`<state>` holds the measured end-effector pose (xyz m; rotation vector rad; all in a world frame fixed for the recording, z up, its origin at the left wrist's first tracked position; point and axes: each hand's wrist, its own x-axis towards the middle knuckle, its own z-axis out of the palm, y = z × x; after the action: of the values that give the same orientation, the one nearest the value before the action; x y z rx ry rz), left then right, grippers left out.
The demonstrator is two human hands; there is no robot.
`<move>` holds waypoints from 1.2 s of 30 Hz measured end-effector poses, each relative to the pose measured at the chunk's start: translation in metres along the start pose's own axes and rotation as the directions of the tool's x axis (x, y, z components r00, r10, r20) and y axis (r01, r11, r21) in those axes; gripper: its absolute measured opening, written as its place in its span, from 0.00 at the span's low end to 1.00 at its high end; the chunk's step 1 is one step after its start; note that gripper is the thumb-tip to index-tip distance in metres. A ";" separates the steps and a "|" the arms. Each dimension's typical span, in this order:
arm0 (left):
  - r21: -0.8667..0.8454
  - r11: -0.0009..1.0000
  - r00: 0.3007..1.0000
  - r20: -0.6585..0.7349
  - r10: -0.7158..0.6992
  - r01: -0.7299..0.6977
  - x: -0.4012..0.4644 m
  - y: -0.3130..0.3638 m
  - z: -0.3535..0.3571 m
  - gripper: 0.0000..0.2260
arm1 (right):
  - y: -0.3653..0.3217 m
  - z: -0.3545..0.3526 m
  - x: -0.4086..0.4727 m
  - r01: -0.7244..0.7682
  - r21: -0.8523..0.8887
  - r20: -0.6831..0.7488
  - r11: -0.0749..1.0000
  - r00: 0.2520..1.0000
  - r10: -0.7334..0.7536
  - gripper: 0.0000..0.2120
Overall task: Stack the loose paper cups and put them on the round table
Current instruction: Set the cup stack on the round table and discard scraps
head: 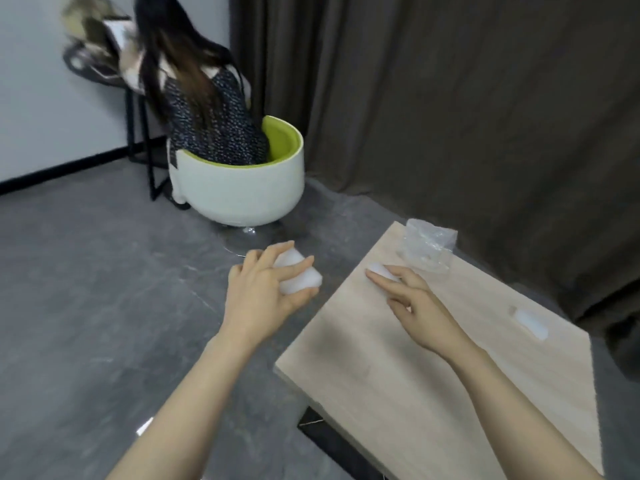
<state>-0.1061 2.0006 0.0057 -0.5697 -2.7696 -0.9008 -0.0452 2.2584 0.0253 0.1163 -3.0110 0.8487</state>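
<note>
while the left hand [263,289] is gripping a paper cup [297,276] over the floor, the right hand [408,292] is reaching flat-fingered onto another cup [381,270] on the wooden table [398,368]; squeezing risks crushing it.

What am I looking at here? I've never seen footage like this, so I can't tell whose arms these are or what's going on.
This is a single picture from a wide camera worn on a person's head, looking forward and down, so the two bare arms are the wearer's own. The left hand grips white paper cups out over the grey floor. The right hand reaches across a pale wooden table and touches another white cup lying there. Further back on the table sits a crumpled clear plastic bag, and a blurred white thing, probably one more cup, lies to the right. Behind, another person sits in a round white and green chair.
</note>
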 end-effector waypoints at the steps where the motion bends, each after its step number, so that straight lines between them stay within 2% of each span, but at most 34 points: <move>1: 0.016 0.999 0.999 -0.023 -0.043 0.043 -0.003 -0.011 -0.015 0.20 | -0.017 0.005 0.013 0.039 0.006 0.018 0.999 0.999 -0.039 0.31; 8: 0.135 0.940 0.942 -0.174 -0.288 0.312 -0.032 -0.090 -0.112 0.21 | -0.137 0.045 0.084 0.250 -0.045 0.145 0.967 0.960 -0.241 0.30; 17: 0.196 0.787 0.784 -0.385 -0.487 0.585 -0.105 -0.209 -0.238 0.21 | -0.312 0.135 0.157 0.476 -0.021 0.251 0.879 0.854 -0.456 0.31; 20: 0.199 0.709 0.705 -0.453 -0.546 0.677 -0.136 -0.251 -0.276 0.21 | -0.371 0.177 0.174 0.555 0.035 0.292 0.831 0.790 -0.540 0.30; 25: 0.105 0.607 0.552 -0.558 -0.619 0.788 -0.175 -0.312 -0.316 0.20 | -0.445 0.235 0.200 0.662 0.032 0.378 0.749 0.686 -0.622 0.29; 33: 0.073 0.436 0.378 -0.639 -0.670 0.897 -0.180 -0.416 -0.365 0.20 | -0.556 0.313 0.288 0.783 0.041 0.434 0.621 0.546 -0.717 0.28; 36: 0.025 0.354 0.277 -0.677 -0.682 0.935 -0.178 -0.456 -0.390 0.20 | -0.608 0.344 0.326 0.845 0.034 0.468 0.534 0.459 -0.755 0.27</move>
<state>-0.1120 1.3757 0.0279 1.2403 -2.3646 -0.3678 -0.3213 1.5396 0.0586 1.7959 -2.7288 0.3990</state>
